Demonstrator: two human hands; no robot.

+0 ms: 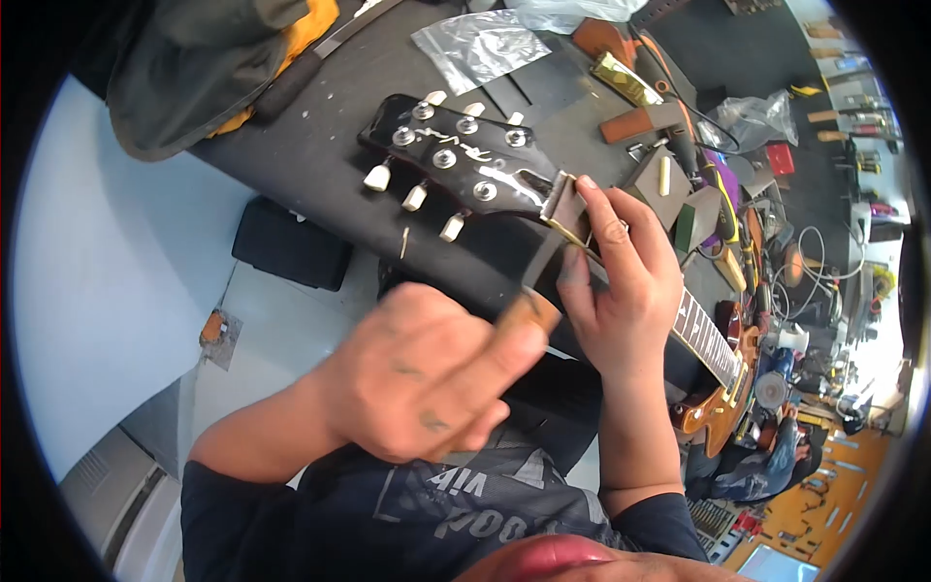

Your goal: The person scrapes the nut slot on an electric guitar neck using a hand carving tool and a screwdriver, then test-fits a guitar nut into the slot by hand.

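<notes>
An electric guitar lies across the dark bench, its black headstock point(456, 150) at the upper middle with silver posts and pale tuner buttons. The fretboard point(706, 339) runs down right to the brown body point(718, 417). My right hand point(427, 373), blurred, is closed round a tan block-like piece point(529, 315), held in front of the neck and apart from the headstock. Fingers of my left hand point(626, 267) press a flat dark piece point(570, 211) at the neck just below the headstock; its exact shape is partly covered.
Clear plastic bags point(480, 48) and a brown block point(640, 121) lie behind the guitar. Tools and cables point(805, 276) crowd the right side. A dark cloth point(199, 73) hangs over the bench at upper left. Another person point(766, 466) is at lower right.
</notes>
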